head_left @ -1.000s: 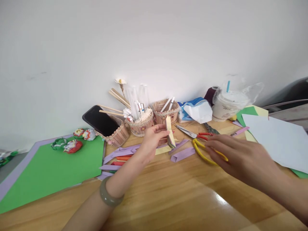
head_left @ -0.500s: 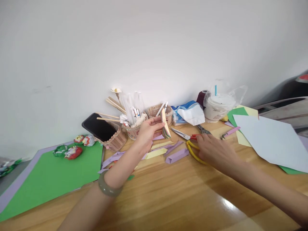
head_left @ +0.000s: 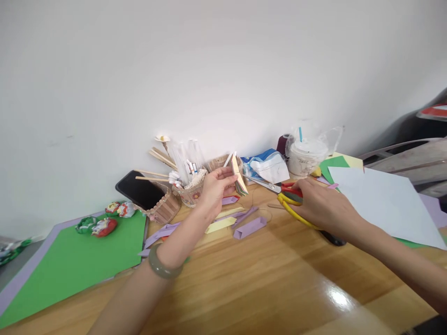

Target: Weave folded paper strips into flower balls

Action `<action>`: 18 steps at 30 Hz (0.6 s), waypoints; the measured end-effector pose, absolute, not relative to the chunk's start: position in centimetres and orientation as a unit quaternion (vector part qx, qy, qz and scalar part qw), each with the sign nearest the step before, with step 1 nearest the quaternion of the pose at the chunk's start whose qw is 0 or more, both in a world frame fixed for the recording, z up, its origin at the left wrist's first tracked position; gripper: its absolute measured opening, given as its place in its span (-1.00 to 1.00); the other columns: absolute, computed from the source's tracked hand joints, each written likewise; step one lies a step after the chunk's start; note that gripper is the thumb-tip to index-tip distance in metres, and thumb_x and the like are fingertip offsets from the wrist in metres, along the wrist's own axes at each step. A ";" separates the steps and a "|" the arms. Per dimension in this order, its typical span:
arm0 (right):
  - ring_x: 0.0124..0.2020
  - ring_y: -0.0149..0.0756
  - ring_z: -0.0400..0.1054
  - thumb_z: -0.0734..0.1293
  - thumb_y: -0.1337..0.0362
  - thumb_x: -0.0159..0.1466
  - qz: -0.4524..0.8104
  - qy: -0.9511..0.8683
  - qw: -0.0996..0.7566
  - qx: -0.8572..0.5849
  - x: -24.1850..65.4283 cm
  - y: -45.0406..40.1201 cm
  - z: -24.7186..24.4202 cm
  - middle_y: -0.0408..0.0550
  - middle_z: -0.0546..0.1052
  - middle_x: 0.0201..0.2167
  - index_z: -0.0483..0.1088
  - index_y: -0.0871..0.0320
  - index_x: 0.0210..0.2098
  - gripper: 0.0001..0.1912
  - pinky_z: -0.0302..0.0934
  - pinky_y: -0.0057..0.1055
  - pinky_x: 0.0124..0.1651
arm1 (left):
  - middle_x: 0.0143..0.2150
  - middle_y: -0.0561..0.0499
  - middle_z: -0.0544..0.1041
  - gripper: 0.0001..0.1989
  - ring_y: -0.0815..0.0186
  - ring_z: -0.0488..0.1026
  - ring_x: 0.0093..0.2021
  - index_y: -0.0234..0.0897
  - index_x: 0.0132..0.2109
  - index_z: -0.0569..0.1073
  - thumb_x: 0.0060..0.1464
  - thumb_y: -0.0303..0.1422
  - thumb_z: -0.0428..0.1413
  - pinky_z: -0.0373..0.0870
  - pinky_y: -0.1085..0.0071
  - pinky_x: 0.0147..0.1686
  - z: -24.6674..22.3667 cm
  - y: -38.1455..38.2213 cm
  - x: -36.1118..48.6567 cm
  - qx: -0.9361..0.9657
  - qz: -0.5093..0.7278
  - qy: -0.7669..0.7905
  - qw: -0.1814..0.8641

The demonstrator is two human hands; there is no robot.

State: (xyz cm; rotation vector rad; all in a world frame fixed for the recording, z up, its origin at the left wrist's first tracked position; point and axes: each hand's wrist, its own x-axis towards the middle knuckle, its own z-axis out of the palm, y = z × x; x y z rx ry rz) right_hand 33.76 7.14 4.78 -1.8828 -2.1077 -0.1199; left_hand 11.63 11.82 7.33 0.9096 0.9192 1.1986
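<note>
Between thumb and fingers, my left hand (head_left: 219,185) pinches a small folded stack of paper (head_left: 239,177) with coloured edges, held up above the table. My right hand (head_left: 323,204) is closed on scissors (head_left: 291,199) with red and yellow handles. The blades point left, with their tips close to the paper stack; whether they touch it I cannot tell. Below my left hand lie folded purple paper strips (head_left: 250,228) and a pale yellow strip (head_left: 221,225).
Behind stand a phone (head_left: 141,190), a basket (head_left: 165,207), a pen holder (head_left: 190,195), a blue tissue pack (head_left: 267,166) and a bagged cup (head_left: 306,157). Green paper (head_left: 77,270) lies left, white paper (head_left: 384,200) right. A dark object (head_left: 333,238) sits under my right wrist.
My right hand has lifted the scissors off the table, and their tips are now near the paper stack. The camera view has shifted slightly. My left hand still pinches the stack.
</note>
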 end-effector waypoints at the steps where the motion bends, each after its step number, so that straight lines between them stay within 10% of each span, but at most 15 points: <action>1: -0.32 -0.02 0.41 0.20 -0.03 0.13 -0.023 -0.735 0.155 -0.660 33.9 7.2 4.9 0.08 0.50 -0.28 0.32 0.16 -0.25 -0.61 0.14 -0.31 -0.48 | -0.39 0.04 0.50 -0.78 0.41 0.45 -0.41 -0.36 -0.29 0.43 -0.19 -0.58 0.19 0.40 0.45 -0.36 7.3 11.9 11.8 0.394 0.527 0.396 0.640; 18: -0.44 -0.16 0.36 0.22 0.01 0.11 -0.035 -0.718 0.242 -0.651 34.2 6.3 4.4 -0.01 0.45 -0.37 0.20 0.11 -0.20 -0.63 0.11 -0.35 -0.52 | -0.41 0.03 0.52 -0.84 0.43 0.46 -0.48 -0.40 -0.28 0.45 -0.04 -0.62 0.07 0.41 0.50 -0.47 8.6 11.0 13.5 0.325 0.493 0.291 0.753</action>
